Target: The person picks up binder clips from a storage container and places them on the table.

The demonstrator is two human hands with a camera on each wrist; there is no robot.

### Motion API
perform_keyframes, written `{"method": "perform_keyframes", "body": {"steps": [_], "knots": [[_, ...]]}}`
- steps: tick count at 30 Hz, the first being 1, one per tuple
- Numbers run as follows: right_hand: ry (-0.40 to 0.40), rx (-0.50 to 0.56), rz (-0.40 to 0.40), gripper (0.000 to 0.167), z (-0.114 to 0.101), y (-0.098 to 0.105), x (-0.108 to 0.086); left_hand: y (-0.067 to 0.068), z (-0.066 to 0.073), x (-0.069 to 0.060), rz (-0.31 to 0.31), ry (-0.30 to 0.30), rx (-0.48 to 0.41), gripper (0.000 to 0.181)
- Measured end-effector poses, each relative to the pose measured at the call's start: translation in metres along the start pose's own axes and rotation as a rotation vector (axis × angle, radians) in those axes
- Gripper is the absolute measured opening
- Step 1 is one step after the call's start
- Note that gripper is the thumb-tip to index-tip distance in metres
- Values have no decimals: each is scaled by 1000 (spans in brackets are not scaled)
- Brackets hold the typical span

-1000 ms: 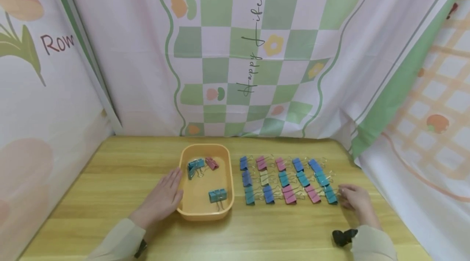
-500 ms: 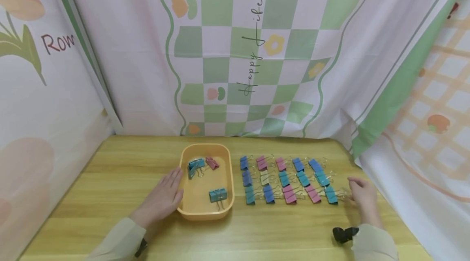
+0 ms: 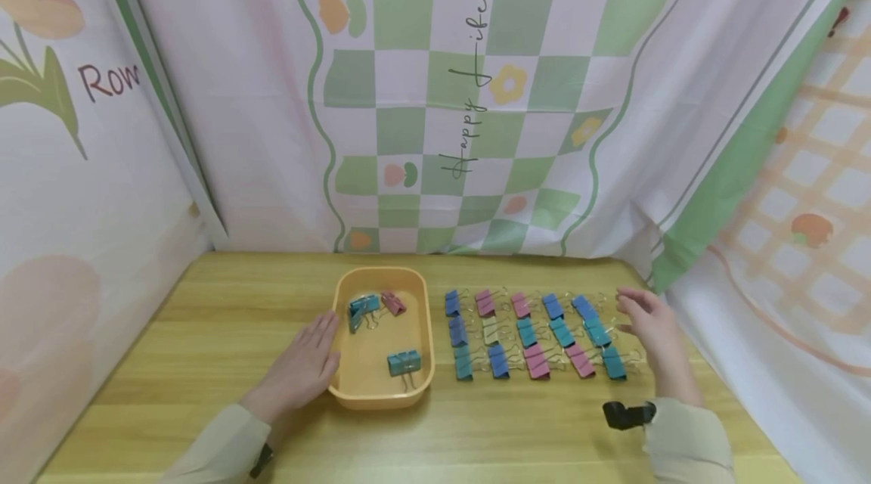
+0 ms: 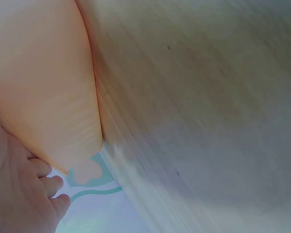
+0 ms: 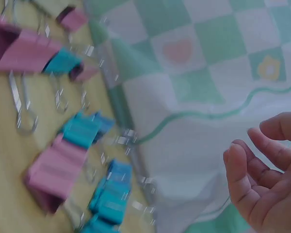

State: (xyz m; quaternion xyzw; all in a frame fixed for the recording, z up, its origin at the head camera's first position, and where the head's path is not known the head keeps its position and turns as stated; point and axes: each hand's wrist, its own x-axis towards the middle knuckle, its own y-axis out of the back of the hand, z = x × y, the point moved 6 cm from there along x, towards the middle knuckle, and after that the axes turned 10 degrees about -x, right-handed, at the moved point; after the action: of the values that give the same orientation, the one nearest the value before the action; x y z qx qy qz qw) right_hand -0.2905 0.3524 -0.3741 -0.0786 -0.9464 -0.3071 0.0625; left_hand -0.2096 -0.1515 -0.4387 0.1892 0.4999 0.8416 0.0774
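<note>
My left hand [image 3: 296, 367] rests with straight fingers against the left side of a yellow plastic tray [image 3: 430, 348]. Inside that tray lie a teal binder clip [image 3: 404, 363] near the front, a pink binder clip [image 3: 392, 302] and teal clips at the back. Right of the tray, binder clips in blue, pink, teal and pale yellow stand in three rows. My right hand [image 3: 653, 329] hovers beside their right end, near a teal binder clip [image 3: 599, 331] and a blue binder clip [image 3: 584, 308]. In the right wrist view its fingers [image 5: 237, 160] are loosely bent, with nothing between them.
The wooden table [image 3: 224, 318] carries everything. A patterned curtain [image 3: 463, 128] hangs along its back edge, and cloth also hangs at both sides. A black strap piece [image 3: 629, 416] sits at the right sleeve.
My right hand has left the front-right teal binder clip, drawn back to the right, then moved up toward the back rows. My left hand and the tray stay in place.
</note>
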Motion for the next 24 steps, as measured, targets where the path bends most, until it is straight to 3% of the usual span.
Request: {"method": "perform_keyframes", "body": {"steps": [13, 24], "knots": [[173, 62, -80, 41, -87, -43, -6, 2, 2, 1, -13, 9, -5, 55], [213, 82, -249, 41, -125, -92, -18, 3, 3, 0, -9, 2, 3, 54]]}}
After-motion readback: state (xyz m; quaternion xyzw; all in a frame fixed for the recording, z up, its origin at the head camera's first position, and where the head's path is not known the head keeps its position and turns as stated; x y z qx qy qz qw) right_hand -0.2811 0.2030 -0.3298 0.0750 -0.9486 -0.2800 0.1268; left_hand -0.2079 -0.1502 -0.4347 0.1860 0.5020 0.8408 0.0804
